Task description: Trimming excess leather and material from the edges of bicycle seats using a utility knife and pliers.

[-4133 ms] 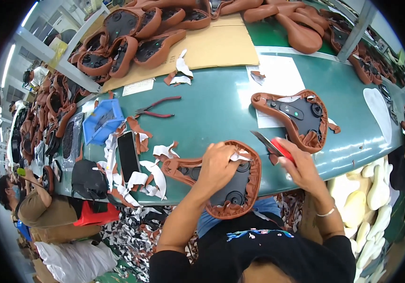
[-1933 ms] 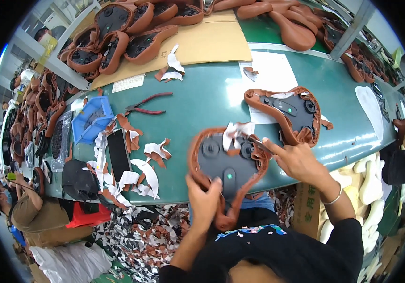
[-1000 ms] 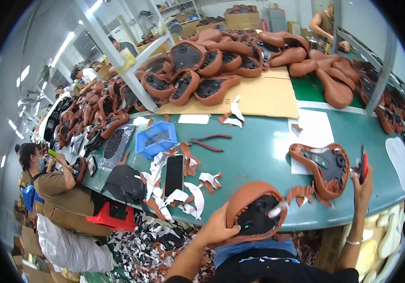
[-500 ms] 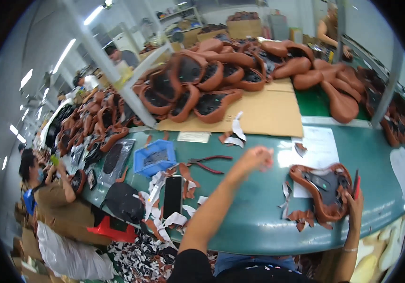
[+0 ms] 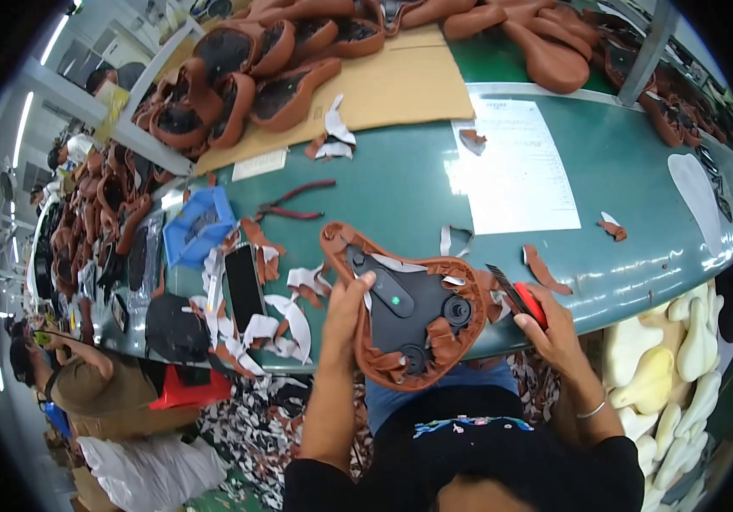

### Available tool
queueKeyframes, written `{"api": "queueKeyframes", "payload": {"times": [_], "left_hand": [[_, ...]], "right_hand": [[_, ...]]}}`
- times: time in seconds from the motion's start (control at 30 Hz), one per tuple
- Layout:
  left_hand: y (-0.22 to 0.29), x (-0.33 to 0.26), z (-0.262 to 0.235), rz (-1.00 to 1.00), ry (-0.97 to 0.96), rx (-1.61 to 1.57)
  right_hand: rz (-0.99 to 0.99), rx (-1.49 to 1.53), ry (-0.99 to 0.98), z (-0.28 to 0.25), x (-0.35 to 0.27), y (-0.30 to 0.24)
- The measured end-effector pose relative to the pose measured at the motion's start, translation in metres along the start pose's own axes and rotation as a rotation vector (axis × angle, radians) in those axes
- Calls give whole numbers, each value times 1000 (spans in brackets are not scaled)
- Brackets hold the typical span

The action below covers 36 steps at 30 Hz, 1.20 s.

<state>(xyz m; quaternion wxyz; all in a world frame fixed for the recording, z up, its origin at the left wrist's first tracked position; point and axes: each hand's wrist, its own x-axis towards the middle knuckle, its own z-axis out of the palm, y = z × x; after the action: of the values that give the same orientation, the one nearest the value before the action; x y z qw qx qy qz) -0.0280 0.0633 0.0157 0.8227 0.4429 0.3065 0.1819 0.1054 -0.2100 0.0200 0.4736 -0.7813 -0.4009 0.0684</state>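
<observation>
A brown bicycle saddle (image 5: 405,294) is held underside up over the table's near edge, its black base and folded cover edge showing. My left hand (image 5: 349,311) grips its left side, with the thumb over the rim onto the base. In my right hand (image 5: 554,331) is a red utility knife (image 5: 527,307), its dark blade out and pointing up-left, beside the saddle's right rim. A loose flap of cover (image 5: 496,304) lies between the rim and the blade. Left of the saddle are cover scraps (image 5: 294,328) and a black phone (image 5: 244,282).
Red-handled pincers (image 5: 294,205) and a blue bin (image 5: 200,226) lie at left on the green table (image 5: 383,183). White paper (image 5: 524,183) is further back. Saddles (image 5: 298,90) are piled on cardboard (image 5: 409,81). A black cap (image 5: 176,328) sits near the edge. At far left a person (image 5: 84,375) works.
My left hand has come from the table's middle onto the saddle. The saddle has been lifted and brought toward me, and the knife now points up-left beside it. The view has tilted down.
</observation>
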Motion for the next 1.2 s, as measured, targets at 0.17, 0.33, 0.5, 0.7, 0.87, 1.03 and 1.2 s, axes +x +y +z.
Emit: {"api": "queueKeyframes", "payload": {"times": [0.17,0.33,0.5,0.7,0.87,1.03,1.2], "left_hand": [[27,12,-2,21,-131,511],[39,20,15,63,-157,637],[33,-7,21,25,11,593],[4,-40,2,159,143,248],[-5,-62,5,187,206,249],[-41,-72,11,548,478,216],[-36,-74,10,813,682,1164]], "right_hand": [[-397,-519,-378,-15,47,-13],[-506,-704,-585,-18,62,-18],[-29,-516,-381,24,-26,-15],[153,-356,-320,21,-68,-44],[-74,-115,71,30,11,-47],[148,59,63,46,73,-22],[448,165,170,4,64,-13]]}}
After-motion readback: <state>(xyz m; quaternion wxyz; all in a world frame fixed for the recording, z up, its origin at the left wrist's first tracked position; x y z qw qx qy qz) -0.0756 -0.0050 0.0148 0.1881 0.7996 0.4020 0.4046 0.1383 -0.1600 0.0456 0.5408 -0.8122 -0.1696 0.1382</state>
